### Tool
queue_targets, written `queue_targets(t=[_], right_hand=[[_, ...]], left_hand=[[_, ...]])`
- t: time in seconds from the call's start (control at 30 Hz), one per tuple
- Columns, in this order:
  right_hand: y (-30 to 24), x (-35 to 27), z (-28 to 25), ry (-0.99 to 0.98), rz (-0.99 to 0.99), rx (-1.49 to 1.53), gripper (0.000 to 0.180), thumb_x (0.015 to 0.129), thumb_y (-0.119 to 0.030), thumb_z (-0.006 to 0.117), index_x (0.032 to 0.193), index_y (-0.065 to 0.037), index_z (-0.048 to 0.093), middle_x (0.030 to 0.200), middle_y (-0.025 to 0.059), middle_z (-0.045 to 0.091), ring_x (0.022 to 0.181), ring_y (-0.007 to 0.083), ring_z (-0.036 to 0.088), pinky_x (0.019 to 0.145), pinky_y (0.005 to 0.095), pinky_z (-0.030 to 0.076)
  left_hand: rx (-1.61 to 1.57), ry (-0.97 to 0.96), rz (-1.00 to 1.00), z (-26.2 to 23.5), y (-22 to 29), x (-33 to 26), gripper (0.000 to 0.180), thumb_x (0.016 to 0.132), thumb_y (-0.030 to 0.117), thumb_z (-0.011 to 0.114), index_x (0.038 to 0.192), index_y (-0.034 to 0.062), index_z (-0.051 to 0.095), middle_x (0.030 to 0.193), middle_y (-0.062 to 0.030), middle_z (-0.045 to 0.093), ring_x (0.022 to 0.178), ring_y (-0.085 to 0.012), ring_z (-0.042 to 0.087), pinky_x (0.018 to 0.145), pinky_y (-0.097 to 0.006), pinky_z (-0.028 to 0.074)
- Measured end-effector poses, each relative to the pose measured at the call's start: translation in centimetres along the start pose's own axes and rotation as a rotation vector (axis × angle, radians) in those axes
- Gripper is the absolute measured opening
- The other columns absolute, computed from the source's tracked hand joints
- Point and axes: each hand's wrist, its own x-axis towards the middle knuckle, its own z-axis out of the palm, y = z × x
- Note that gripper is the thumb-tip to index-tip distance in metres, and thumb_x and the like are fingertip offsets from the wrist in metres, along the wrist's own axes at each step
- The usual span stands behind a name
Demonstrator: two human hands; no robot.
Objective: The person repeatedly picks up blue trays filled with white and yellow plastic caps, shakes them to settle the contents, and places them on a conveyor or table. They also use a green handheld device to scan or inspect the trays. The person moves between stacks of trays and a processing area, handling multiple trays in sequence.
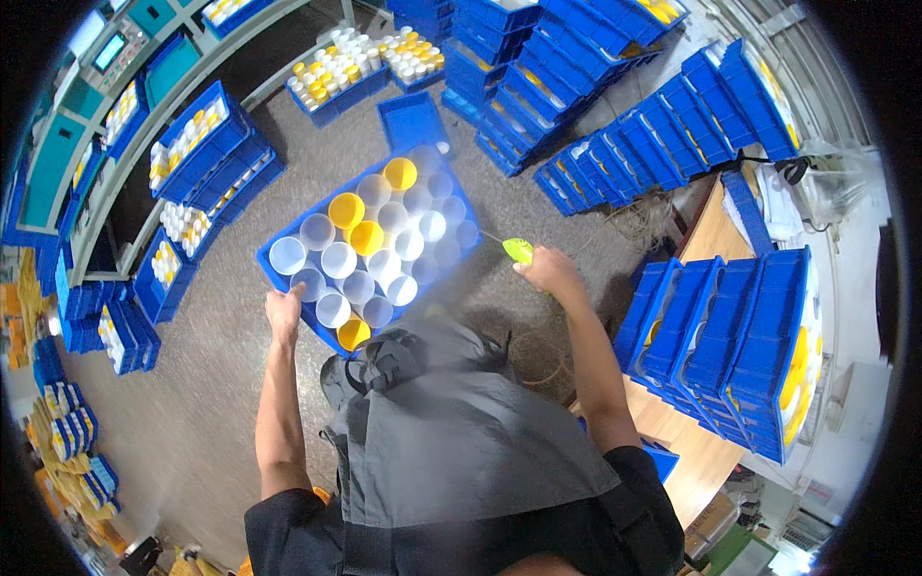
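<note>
1. Along the left, blue bins [197,144] sit on grey shelving, packed with white and yellow tubes; more bins [125,336] stand on the floor below.
2. In the middle a blue crate [274,274] holds upright tubes [370,245] seen end-on, mostly white, a few yellow.
3. The left hand [284,312] is curled around the crate's near left rim, gripping it.
4. The right hand [545,269], just right of the crate and apart from it, is closed on a small yellow-green tool [518,251] that pokes out toward the crate.
5. Behind, stacks of blue bins [615,154] fan across the floor, some showing yellow tubes.
6. At right, tilted blue bins [740,346] rest on a wooden table [672,432]; yellow shows at their edges.
7. A cardboard box [711,523] sits under the table, lower right.
</note>
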Motion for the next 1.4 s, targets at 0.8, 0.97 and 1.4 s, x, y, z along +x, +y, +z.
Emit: queue_targets(t=[0.8,0.97,1.4], right_hand=[[-8.0,-5.7,0.7,-0.308,-0.401,-0.116,0.057,0.088,-0.051,0.062,0.118,-0.003,0.059,0.108,0.0207,0.068,0.105,0.0361,0.065,0.088,0.0498,0.05],[-10.0,-7.7,1.0,-0.19,-0.609,-0.059,0.05,0.088,-0.047,0.064,0.107,-0.001,0.059,0.094,0.0219,0.069,0.091,0.0395,0.067,0.08,0.0501,0.052],[-19.4,-6.8,-2.6,-0.165,-0.681,-0.044,0.044,0.09,-0.043,0.063,0.105,-0.002,0.054,0.077,0.0214,0.067,0.075,0.0407,0.067,0.067,0.0512,0.051]], left_hand=[[0.195,0.115,-0.275,-0.8,-1.4,-0.7,0.041,0.074,0.034,0.07,0.093,-0.0032,0.072,0.095,-0.0232,0.072,0.095,-0.0364,0.069,0.085,-0.043,0.052],[0.257,0.146,-0.332,-0.5,-2.4,0.3,0.044,0.075,0.029,0.061,0.101,-0.0043,0.071,0.104,-0.0292,0.068,0.103,-0.0429,0.066,0.093,-0.046,0.05],[0.289,0.179,-0.318,-1.6,-2.7,3.8,0.038,0.075,0.026,0.061,0.094,-0.0056,0.071,0.099,-0.0307,0.068,0.1,-0.045,0.065,0.091,-0.048,0.05]])
